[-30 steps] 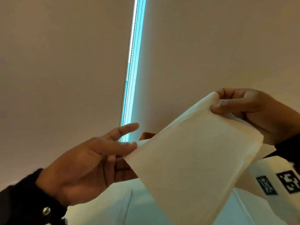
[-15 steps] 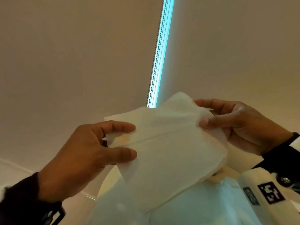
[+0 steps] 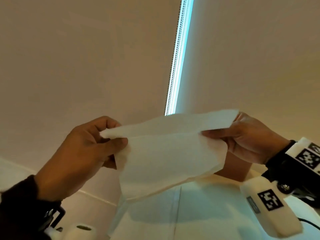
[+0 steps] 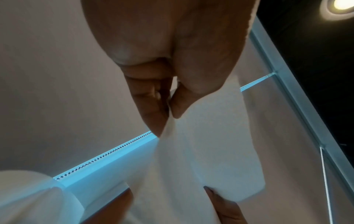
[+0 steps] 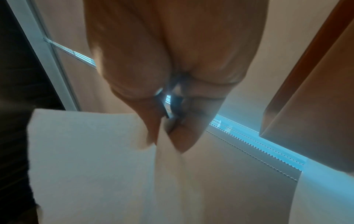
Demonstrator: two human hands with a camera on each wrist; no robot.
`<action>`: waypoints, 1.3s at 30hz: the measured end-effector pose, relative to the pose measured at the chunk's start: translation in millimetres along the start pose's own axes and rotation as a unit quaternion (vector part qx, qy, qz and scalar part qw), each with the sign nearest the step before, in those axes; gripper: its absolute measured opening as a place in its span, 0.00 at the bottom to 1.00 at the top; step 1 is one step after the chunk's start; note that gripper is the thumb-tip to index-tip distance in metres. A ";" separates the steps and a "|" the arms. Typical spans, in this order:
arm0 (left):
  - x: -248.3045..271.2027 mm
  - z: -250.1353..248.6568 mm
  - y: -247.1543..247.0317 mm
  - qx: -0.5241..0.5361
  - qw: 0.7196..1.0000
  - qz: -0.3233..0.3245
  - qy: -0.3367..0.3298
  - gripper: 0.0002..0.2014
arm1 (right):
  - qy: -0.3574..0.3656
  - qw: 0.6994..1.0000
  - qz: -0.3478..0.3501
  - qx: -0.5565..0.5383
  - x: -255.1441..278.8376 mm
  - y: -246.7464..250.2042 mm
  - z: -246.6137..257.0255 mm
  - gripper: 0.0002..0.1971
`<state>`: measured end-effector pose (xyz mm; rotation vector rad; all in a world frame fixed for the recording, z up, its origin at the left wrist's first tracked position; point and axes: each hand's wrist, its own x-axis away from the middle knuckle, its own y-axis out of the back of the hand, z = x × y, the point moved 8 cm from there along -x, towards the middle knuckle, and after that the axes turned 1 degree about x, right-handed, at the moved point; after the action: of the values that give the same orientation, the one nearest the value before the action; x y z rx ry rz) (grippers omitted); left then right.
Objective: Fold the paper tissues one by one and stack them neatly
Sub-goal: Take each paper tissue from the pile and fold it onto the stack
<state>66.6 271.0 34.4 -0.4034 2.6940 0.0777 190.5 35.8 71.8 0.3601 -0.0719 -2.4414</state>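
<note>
Since half a second ago the two hands have drawn apart and the tissue [image 3: 166,153] has been pulled out wide between them — its long axis now runs left to right across the head view, rising slightly toward the right, where before it was bunched closer. The left hand [image 3: 83,153] pinches the tissue's left end between thumb and curled fingers; the left wrist view shows the thumb and fingertips [image 4: 153,109] closed tight on the paper. The right hand [image 3: 249,139] pinches the right end the same way, thumb against forefinger, which the right wrist view confirms with the sheet hanging from the pinch [image 5: 166,133]. A narrow top flap of the tissue is folded over along the upper edge, and the broader lower part sags below the hands, its bottom edge slanting down toward the left. The tissue is held in the air, above a pale surface [image 3: 207,213] — whether that is the desk or more tissues I cannot tell. A roll of paper [image 3: 83,230] stands at the lower left. Behind, a bright strip [image 3: 180,58] shows between two beige blinds.
</note>
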 end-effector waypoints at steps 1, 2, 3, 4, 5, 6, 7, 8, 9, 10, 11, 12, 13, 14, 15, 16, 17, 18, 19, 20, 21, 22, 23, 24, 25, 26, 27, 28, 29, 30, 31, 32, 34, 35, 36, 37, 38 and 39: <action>0.6 0.3 2.6 -0.011 1.000 0.001 -0.007 0.06 | 0.001 1.000 0.001 -0.005 -1.3 1.1 -0.8 0.09; 1.2 -0.2 4.1 -0.014 1.000 0.004 -0.014 0.07 | -0.001 1.000 0.001 -0.009 -2.9 2.1 -2.4 0.09; 2.0 -1.6 3.1 -0.020 0.999 0.019 -0.025 0.05 | -0.007 1.000 -0.003 -0.010 -4.8 4.9 -5.4 0.11; 3.5 -3.6 2.4 -0.026 0.999 0.033 -0.030 0.05 | -0.016 1.000 -0.010 -0.003 -6.4 8.6 -8.4 0.13; 5.3 -2.6 3.0 -0.045 0.997 0.046 -0.035 0.09 | -0.024 1.000 -0.013 0.003 -8.4 11.6 -11.7 0.15; 7.3 -0.4 4.6 -0.060 0.996 0.051 -0.030 0.11 | -0.033 0.999 -0.011 0.011 -10.6 13.6 -14.7 0.16; 8.7 1.8 7.0 -0.082 0.995 0.050 -0.026 0.13 | -0.048 0.999 0.003 0.008 -13.3 12.3 -18.3 0.12; 12.2 2.9 8.6 -0.099 0.993 0.052 -0.022 0.15 | -0.072 0.997 0.028 -0.002 -13.9 6.2 -20.9 0.04; 16.4 2.4 7.6 -0.107 0.992 0.062 -0.017 0.17 | -0.085 0.995 0.053 -0.019 -15.4 1.8 -22.7 0.10; 22.1 0.7 6.1 -0.112 0.991 0.071 -0.013 0.20 | -0.105 0.990 0.086 -0.033 -16.0 -2.3 -26.3 0.19; 28.5 -1.9 4.0 -0.120 0.989 0.081 -0.014 0.24 | -0.118 0.986 0.111 -0.036 -18.3 -6.2 -29.6 0.24; 35.0 -5.3 2.0 -0.130 0.988 0.082 -0.015 0.27 | -0.126 0.985 0.115 -0.002 -22.3 -8.2 -30.7 0.23; 41.0 -4.6 0.9 -0.143 0.987 0.077 -0.013 0.27 | -0.138 0.983 0.120 0.033 -26.1 -11.2 -35.3 0.18; 45.9 -4.4 0.9 -0.155 0.986 0.059 -0.011 0.24 | -0.152 0.980 0.111 0.064 -32.3 -11.9 -40.3 0.14; 51.0 -1.7 0.7 -0.165 0.986 0.040 -0.007 0.19 | -0.167 0.977 0.098 0.090 -38.6 -13.0 -45.6 0.16; 56.0 1.3 1.1 -0.165 0.986 0.015 0.004 0.13 | -0.179 0.973 0.088 0.113 -45.9 -13.8 -51.0 0.18; 59.9 6.9 1.5 -0.163 0.986 -0.005 0.016 0.08 | -0.189 0.969 0.083 0.138 -52.5 -16.0 -56.0 0.20; 64.2 14.1 2.0 -0.162 0.986 -0.019 0.040 0.04 | -0.194 0.962 0.080 0.176 -58.9 -18.4 -60.6 0.21; 67.7 24.2 2.9 -0.167 0.983 -0.024 0.064 0.09 | -0.192 0.952 0.074 0.226 -65.4 -21.7 -64.2 0.21; 72.5 31.8 2.0 -0.184 0.978 -0.020 0.094 0.15 | -0.184 0.941 0.068 0.277 -70.7 -26.8 -67.1 0.21; 76.4 38.7 -0.7 -0.194 0.973 -0.005 0.123 0.19 | -0.176 0.929 0.064 0.318 -75.3 -33.6 -70.4 0.21; 79.6 44.5 -3.9 -0.213 0.965 0.010 0.151 0.20 | -0.170 0.918 0.067 0.351 -78.5 -42.2 -74.8 0.21; 82.7 52.2 -6.6 -0.232 0.956 0.035 0.176 0.20 | -0.166 0.905 0.075 0.385 -81.4 -51.8 -81.0 0.22; 85.0 58.4 -8.9 -0.249 0.947 0.051 0.197 0.19 | -0.162 0.887 0.086 0.423 -83.8 -60.8 -88.5 0.22; 86.2 64.5 -10.1 -0.266 0.939 0.064 0.206 0.19 | -0.160 0.867 0.099 0.461 -85.4 -69.6 -97.0 0.22; 86.0 68.8 -11.1 -0.289 0.932 0.072 0.207 0.20 | -0.160 0.849 0.111 0.491 -87.0 -76.7 -106.3 0.22; 85.3 71.8 -11.9 -0.313 0.924 0.081 0.202 0.22 | -0.160 0.833 0.123 0.514 -88.6 -82.9 -115.5 0.22; 84.6 73.2 -13.2 -0.336 0.917 0.091 0.196 0.24 | -0.158 0.819 0.133 0.535 -90.3 -88.4 -123.3 0.22; 83.8 74.2 -14.7 -0.351 0.911 0.099 0.192 0.25 | -0.153 0.806 0.144 0.554 -91.6 -92.6 -128.6 0.22; 82.8 75.8 -15.4 -0.358 0.908 0.105 0.191 0.25 | -0.148 0.795 0.153 0.568 -92.6 -95.6 -131.6 0.21; 81.7 78.1 -14.8 -0.363 0.906 0.110 0.190 0.24 | -0.147 0.788 0.157 0.577 -93.2 -96.2 -131.9 0.21; 80.3 79.3 -13.7 -0.369 0.903 0.114 0.190 0.23 | -0.150 0.787 0.157 0.578 -93.6 -94.8 -130.6 0.20; 78.6 81.6 -8.8 -0.368 0.904 0.109 0.189 0.20 | -0.161 0.796 0.151 0.564 -95.4 -89.4 -128.8 0.18; 78.5 82.1 -6.1 -0.357 0.908 0.102 0.193 0.19 | -0.167 0.801 0.145 0.556 -95.7 -85.9 -128.8 0.17; 78.6 82.9 -4.1 -0.346 0.912 0.097 0.199 0.18 | -0.172 0.805 0.141 0.550 -95.3 -83.2 -129.5 0.16; 78.7 83.8 -3.5 -0.340 0.914 0.096 0.201 0.17 | -0.177 0.803 0.141 0.551 -94.8 -80.9 -131.3 0.15; 78.2 84.6 -3.8 -0.340 0.914 0.098 0.199 0.16 | -0.182 0.796 0.143 0.560 -93.8 -79.0 -133.9 0.15; 77.3 85.2 -3.7 -0.350 0.912 0.099 0.191 0.16 | -0.185 0.785 0.145 0.572 -92.4 -77.3 -136.0 0.16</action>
<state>33.5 256.5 -75.0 -0.3693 3.0046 1.1575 249.7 159.1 -47.8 0.3165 -1.6820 -1.8344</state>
